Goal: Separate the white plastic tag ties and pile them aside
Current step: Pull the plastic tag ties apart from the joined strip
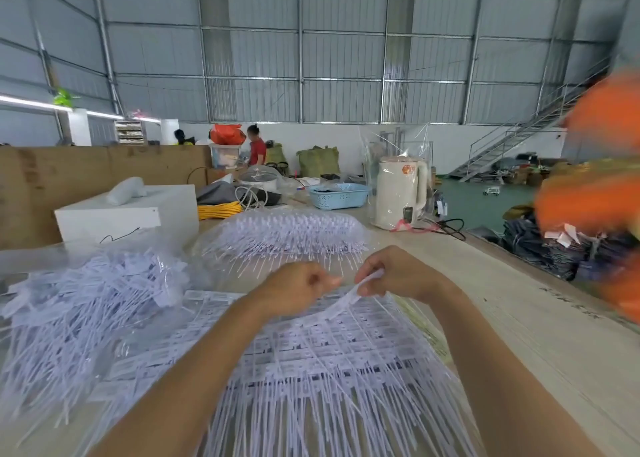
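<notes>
Between the two hands, above the middle of the pale table (519, 318), a single white plastic tag tie (349, 295) hangs in a shallow curve: a flat, narrow strip, a little blurred, with its upper end at the right hand. The right hand (391, 273) pinches that upper end between thumb and curled fingers. The left hand (299, 288) has its fingers curled and thumb pressed to fingertip just beside the strip; whether it actually holds the tie cannot be told through the blur.

Beneath both hands and forearms lies a wide sheet of joined white tag ties (329, 359), rows of small rectangular printed labels side by side with long thin tails fanning toward the person. The lower end of the held tie meets this sheet just below the hands.

Left of the left hand sits a loose heap of separated white tag ties (86, 297), tails pointing every way, partly under crumpled clear plastic film. Beyond the hands lies a clear plastic bag of white tag ties (287, 234), stacked evenly inside.

Farther beyond, on the right-hand side, stands a cream electric kettle in clear wrap (401, 193), with a light blue perforated plastic basket (339, 195) to its left. Left of the far bag rests a white rectangular box (128, 210). At the far right a blurred orange shape (595, 186) fills the edge
</notes>
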Motion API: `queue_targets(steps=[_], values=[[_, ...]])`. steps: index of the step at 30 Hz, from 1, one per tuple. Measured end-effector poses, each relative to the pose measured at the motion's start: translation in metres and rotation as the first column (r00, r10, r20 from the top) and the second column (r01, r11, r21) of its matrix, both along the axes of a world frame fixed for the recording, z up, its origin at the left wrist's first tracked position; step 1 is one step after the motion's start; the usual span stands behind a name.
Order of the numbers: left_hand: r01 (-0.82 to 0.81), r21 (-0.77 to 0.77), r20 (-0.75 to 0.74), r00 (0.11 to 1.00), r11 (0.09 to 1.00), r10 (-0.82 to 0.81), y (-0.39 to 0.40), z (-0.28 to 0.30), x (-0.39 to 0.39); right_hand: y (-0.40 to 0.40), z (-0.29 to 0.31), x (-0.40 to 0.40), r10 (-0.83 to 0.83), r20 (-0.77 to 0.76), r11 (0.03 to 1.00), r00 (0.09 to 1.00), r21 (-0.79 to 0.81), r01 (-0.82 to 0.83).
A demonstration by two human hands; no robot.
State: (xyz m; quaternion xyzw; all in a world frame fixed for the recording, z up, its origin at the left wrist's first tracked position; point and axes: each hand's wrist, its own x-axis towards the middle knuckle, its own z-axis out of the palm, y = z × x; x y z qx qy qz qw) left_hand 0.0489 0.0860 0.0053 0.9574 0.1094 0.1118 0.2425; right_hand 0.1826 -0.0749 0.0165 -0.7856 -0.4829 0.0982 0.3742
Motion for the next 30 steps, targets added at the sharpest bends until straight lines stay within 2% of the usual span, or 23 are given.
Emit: queue_targets(steps=[4,6,8,10,13,16,19,22,30], values=[[0.086,-0.317,0.078,0.995,0.944,-0.064,-0.033,-0.014,0.027,-0.002,-0.002,-0.007,0.016,-0.158,0.981,0.987,0.192,0.015],[0.095,-0.398,0.123,0.991,0.913,-0.049,-0.037,-0.020,0.034,-0.005,-0.002,-0.006,0.007,-0.198,0.973,0.980,0.228,0.039],[0.103,-0.374,0.192,0.981,0.922,-0.032,-0.039,-0.021,0.037,-0.009,-0.003,-0.003,-0.032,-0.220,0.969,0.975,0.233,0.085],[0.078,-0.279,0.223,0.975,0.957,-0.014,-0.040,-0.019,0.038,-0.013,-0.003,0.001,-0.070,-0.211,0.978,0.975,0.180,0.109],[0.003,-0.129,0.214,0.976,0.992,0.025,-0.040,-0.010,0.038,-0.018,0.001,0.000,-0.027,-0.238,0.995,0.971,0.089,0.050],[-0.003,-0.229,0.226,0.972,0.974,0.056,-0.041,-0.008,0.037,-0.021,0.007,-0.001,-0.020,-0.248,0.999,0.969,0.033,0.029],[-0.039,-0.295,0.224,0.968,0.955,0.109,-0.046,-0.011,0.037,-0.018,0.011,-0.001,-0.067,-0.152,0.997,0.986,-0.052,0.060],[-0.015,-0.470,0.236,0.961,0.883,0.142,-0.047,-0.012,0.038,-0.012,0.007,-0.001,-0.095,-0.062,0.995,0.994,0.006,0.096],[-0.070,-0.750,0.146,0.952,0.658,0.267,-0.051,-0.007,0.034,0.001,-0.018,0.006,-0.019,-0.040,0.973,0.999,0.228,0.028]])
